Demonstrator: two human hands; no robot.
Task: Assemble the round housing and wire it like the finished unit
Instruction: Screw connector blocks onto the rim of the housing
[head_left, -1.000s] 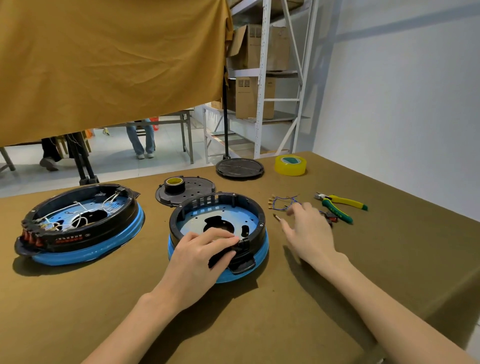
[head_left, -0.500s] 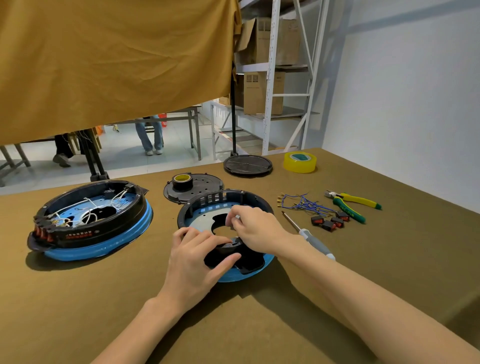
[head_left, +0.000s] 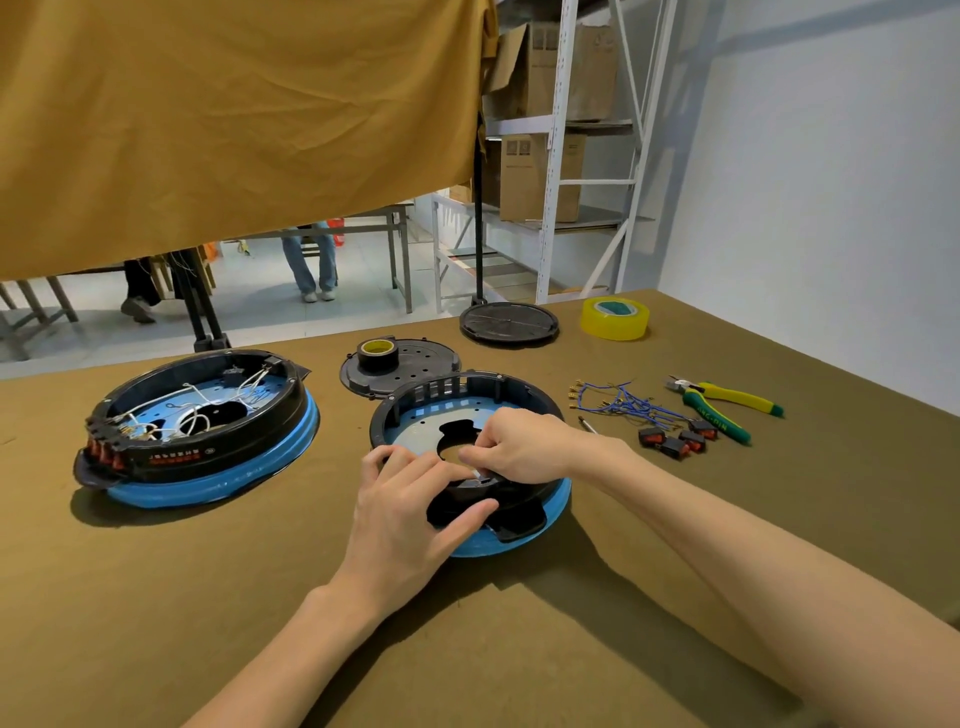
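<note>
The round housing (head_left: 519, 395), a black ring on a blue base with a pale plate inside, sits mid-table. My left hand (head_left: 410, 512) grips its near rim, fingers over the top and thumb against the black front tab. My right hand (head_left: 524, 447) reaches in from the right. Its curled fingertips pinch a small pale part at the inside of the near rim, mostly hidden by the fingers. The finished unit (head_left: 208, 447), with white wires and red switches, lies to the left.
Right of the housing lie blue wires (head_left: 618, 402), black rocker switches (head_left: 680, 440), a screwdriver tip (head_left: 587, 423) and green-yellow pliers (head_left: 727, 408). Behind stand a perforated black plate (head_left: 431, 364) bearing a tape roll (head_left: 377, 352), a black lid (head_left: 509, 322) and yellow tape (head_left: 615, 318).
My right hand left the spot beside the wires and came left into the housing, where it now pinches at the near rim. My left hand stayed on the housing.
</note>
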